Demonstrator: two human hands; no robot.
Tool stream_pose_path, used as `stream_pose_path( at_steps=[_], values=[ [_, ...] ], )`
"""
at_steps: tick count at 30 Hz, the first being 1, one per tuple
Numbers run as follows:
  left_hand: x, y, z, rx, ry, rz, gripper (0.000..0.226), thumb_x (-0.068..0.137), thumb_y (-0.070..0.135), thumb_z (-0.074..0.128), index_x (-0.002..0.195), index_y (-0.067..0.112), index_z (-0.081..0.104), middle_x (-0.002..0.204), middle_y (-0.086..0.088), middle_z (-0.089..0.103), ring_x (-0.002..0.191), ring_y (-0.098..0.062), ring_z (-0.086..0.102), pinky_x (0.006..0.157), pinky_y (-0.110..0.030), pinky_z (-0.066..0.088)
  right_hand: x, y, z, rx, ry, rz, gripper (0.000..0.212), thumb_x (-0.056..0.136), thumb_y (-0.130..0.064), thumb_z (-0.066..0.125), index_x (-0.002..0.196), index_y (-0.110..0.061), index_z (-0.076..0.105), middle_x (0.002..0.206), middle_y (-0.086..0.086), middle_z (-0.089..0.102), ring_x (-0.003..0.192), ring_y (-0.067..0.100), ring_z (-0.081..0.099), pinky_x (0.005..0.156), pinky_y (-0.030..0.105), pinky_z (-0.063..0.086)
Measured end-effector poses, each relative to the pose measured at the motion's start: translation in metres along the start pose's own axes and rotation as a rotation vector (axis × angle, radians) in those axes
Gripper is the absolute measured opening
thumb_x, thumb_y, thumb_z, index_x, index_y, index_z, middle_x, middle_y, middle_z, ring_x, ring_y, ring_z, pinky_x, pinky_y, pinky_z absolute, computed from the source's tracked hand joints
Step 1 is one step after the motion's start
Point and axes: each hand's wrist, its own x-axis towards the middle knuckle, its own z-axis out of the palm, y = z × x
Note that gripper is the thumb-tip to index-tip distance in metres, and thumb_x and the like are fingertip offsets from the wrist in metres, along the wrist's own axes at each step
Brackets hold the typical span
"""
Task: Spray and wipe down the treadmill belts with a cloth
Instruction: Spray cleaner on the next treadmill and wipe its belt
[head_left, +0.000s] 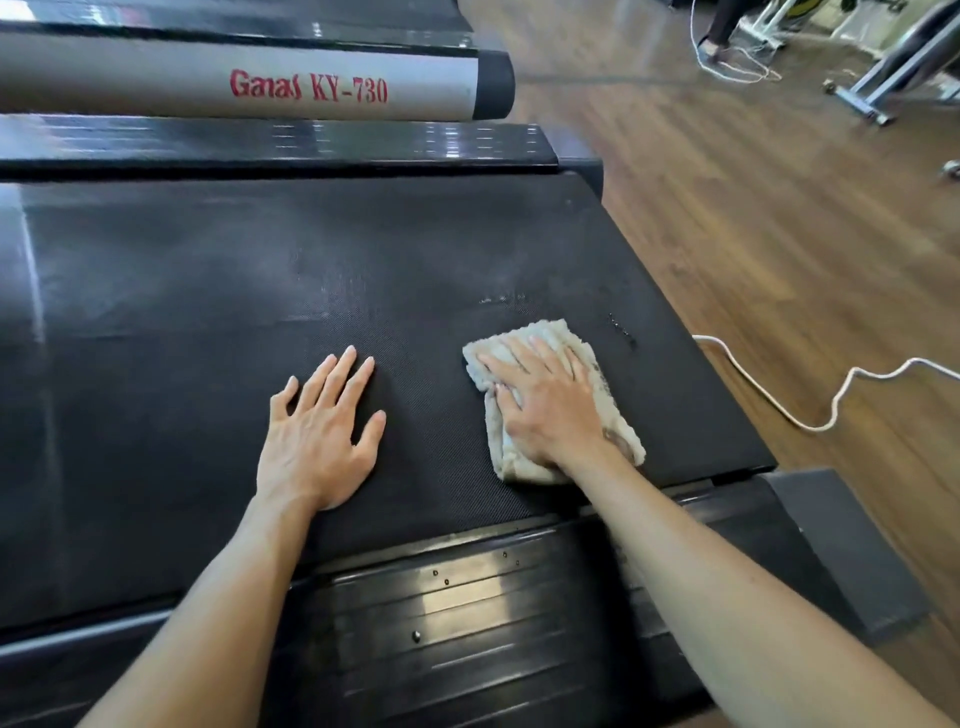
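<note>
A black textured treadmill belt (260, 291) fills the middle of the head view. A folded, off-white, soiled cloth (553, 332) lies flat on the belt near its right end. My right hand (545, 405) presses flat on the cloth with straight, spread fingers. My left hand (322, 436) rests palm down on the bare belt, left of the cloth, fingers spread. A few wet drops (621, 330) glisten on the belt just beyond the cloth. No spray bottle is in view.
The black ribbed side rail (467, 613) runs under my forearms. A second treadmill's grey rail marked "Ganas KY-730" (311, 88) lies beyond. A white cable (831, 405) snakes over the wooden floor (779, 234) at right. Exercise equipment (893, 78) and someone's legs (719, 31) stand far right.
</note>
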Motion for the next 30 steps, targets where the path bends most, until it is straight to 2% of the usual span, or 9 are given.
stream_pose_path(
  at_steps=[4,8,11,16,20,22,25,27,30],
  values=[
    [0.0,0.0,0.0,0.005,0.003,0.0,0.076,0.091,0.059,0.013,0.162,0.032,0.015,0.17,0.011,0.006,0.156,-0.008,0.001,0.125,-0.044,0.008,-0.004,-0.018,0.002,-0.003,0.003,-0.04,0.049,0.1,-0.044,0.035,0.148,-0.048,0.047,0.165,-0.015,0.031,0.156,0.016,0.014,0.126,0.044,0.001],
    [0.001,-0.001,-0.001,-0.001,0.001,-0.003,0.078,0.09,0.06,0.01,0.162,0.031,0.012,0.17,0.012,0.004,0.156,-0.007,-0.001,0.125,-0.043,0.007,-0.029,-0.004,-0.001,0.052,-0.048,-0.126,0.053,0.097,-0.05,0.03,0.148,-0.052,0.045,0.166,-0.021,0.025,0.157,0.009,0.01,0.127,0.043,-0.002],
    [0.001,-0.001,0.0,0.004,0.003,0.003,0.079,0.09,0.061,0.009,0.162,0.031,0.013,0.17,0.011,0.005,0.156,-0.008,0.0,0.125,-0.044,0.008,-0.014,0.002,-0.001,0.055,-0.016,-0.035,0.049,0.1,-0.047,0.035,0.147,-0.053,0.045,0.166,-0.021,0.026,0.157,0.009,0.01,0.126,0.038,-0.005],
    [0.003,-0.002,0.0,0.006,0.004,0.007,0.077,0.091,0.06,0.011,0.162,0.032,0.013,0.17,0.011,0.005,0.156,-0.008,0.001,0.125,-0.044,0.007,-0.001,-0.018,0.001,-0.003,0.019,0.045,0.047,0.104,-0.041,0.039,0.15,-0.048,0.043,0.167,-0.014,0.027,0.157,0.016,0.012,0.127,0.044,0.0],
    [0.001,-0.002,0.002,-0.011,0.016,0.005,0.076,0.091,0.059,0.012,0.162,0.032,0.014,0.17,0.011,0.006,0.156,-0.009,0.001,0.125,-0.044,0.009,-0.028,-0.01,-0.006,0.036,-0.091,-0.192,0.054,0.097,-0.05,0.028,0.149,-0.052,0.042,0.167,-0.019,0.026,0.157,0.012,0.01,0.127,0.044,-0.003],
    [0.002,-0.001,0.002,-0.01,0.017,0.004,0.07,0.097,0.056,0.018,0.162,0.031,0.014,0.17,0.011,0.005,0.156,-0.008,0.0,0.124,-0.044,0.008,-0.023,0.003,-0.011,0.016,-0.141,-0.235,0.058,0.095,-0.053,0.022,0.15,-0.054,0.039,0.167,-0.021,0.024,0.157,0.009,0.009,0.127,0.043,-0.002],
    [0.003,-0.001,0.001,-0.014,0.012,0.0,0.066,0.101,0.051,0.03,0.162,0.03,0.014,0.17,0.01,0.005,0.156,-0.009,0.001,0.124,-0.044,0.008,-0.001,0.003,-0.009,-0.044,-0.128,-0.1,0.058,0.097,-0.053,0.02,0.153,-0.053,0.035,0.167,-0.02,0.021,0.157,0.013,0.008,0.126,0.046,0.0],
    [0.002,-0.003,0.0,-0.026,0.01,0.014,0.066,0.102,0.05,0.032,0.162,0.03,0.015,0.17,0.009,0.005,0.156,-0.01,0.002,0.124,-0.044,0.008,0.002,-0.013,-0.005,-0.072,-0.091,-0.024,0.051,0.103,-0.048,0.028,0.154,-0.05,0.034,0.167,-0.018,0.022,0.157,0.015,0.007,0.127,0.046,0.0],
    [0.001,-0.004,-0.001,-0.019,0.0,0.016,0.066,0.102,0.051,0.03,0.162,0.029,0.014,0.17,0.009,0.003,0.156,-0.009,0.001,0.124,-0.044,0.009,-0.016,-0.028,-0.004,-0.021,-0.084,-0.046,0.048,0.107,-0.042,0.037,0.154,-0.048,0.037,0.168,-0.017,0.021,0.157,0.013,0.004,0.127,0.045,-0.003]
  ],
)
